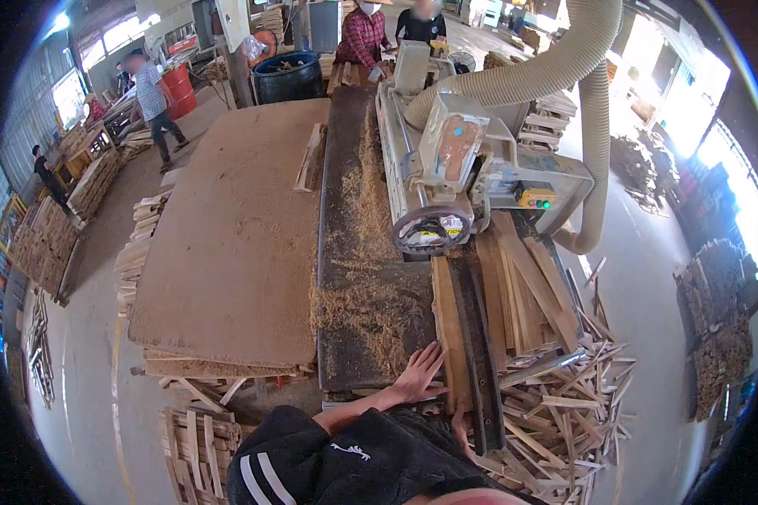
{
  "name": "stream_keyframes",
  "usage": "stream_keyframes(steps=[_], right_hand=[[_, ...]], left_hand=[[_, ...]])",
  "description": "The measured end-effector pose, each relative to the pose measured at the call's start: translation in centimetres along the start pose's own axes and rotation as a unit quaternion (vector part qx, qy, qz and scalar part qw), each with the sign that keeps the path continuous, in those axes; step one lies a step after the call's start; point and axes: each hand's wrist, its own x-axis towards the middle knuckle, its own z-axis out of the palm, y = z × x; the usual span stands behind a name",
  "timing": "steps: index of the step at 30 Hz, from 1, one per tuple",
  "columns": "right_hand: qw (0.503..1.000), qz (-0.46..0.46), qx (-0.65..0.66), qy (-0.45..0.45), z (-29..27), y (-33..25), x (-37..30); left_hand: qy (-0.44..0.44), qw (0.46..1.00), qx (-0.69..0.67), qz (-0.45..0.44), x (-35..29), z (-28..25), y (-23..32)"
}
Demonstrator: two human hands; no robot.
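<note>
A long wooden board point(451, 337) lies along a dark metal guide rail point(478, 353), its far end at the woodworking machine point(429, 160). My left hand point(419, 375) rests beside the board with its fingers spread, the fingertips against the board's left edge. At the board's near end is my right hand point(461, 427), closed about that end; my body and the board hide much of it. The machine has a handwheel point(432, 230) low on its front and a lit green button on a yellow switch box point(536, 199). Sawdust point(366, 202) covers much of the dark machine table point(337, 286).
Several boards point(522, 286) lie right of the rail, above a heap of offcuts point(564, 412). A large brown panel point(227, 236) adjoins the table on the left. A ribbed hose point(594, 151) hangs at the machine's right. Beyond the table's far end stand two people point(364, 38).
</note>
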Motion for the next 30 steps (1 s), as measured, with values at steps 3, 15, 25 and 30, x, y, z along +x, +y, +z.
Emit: stream_keyframes(steps=[3,15,25,30], right_hand=[[1.000,0.003,-0.014,-0.013,0.2,-0.6,0.3],[0.999,0.004,-0.032,-0.012,-0.8,-1.5,-0.3],[1.000,-0.001,-0.024,-0.008,-0.2,-1.9,-0.9],[1.000,-0.006,-0.023,-0.009,0.4,-2.6,-0.8]], left_hand=[[0.011,1.000,0.002,0.004,-0.2,0.2,-0.2],[0.038,0.999,-0.015,0.014,-0.3,0.2,-0.3],[0.017,1.000,0.001,0.007,-0.1,0.7,-0.5],[0.017,1.000,0.003,0.011,-0.1,0.6,-0.6]])
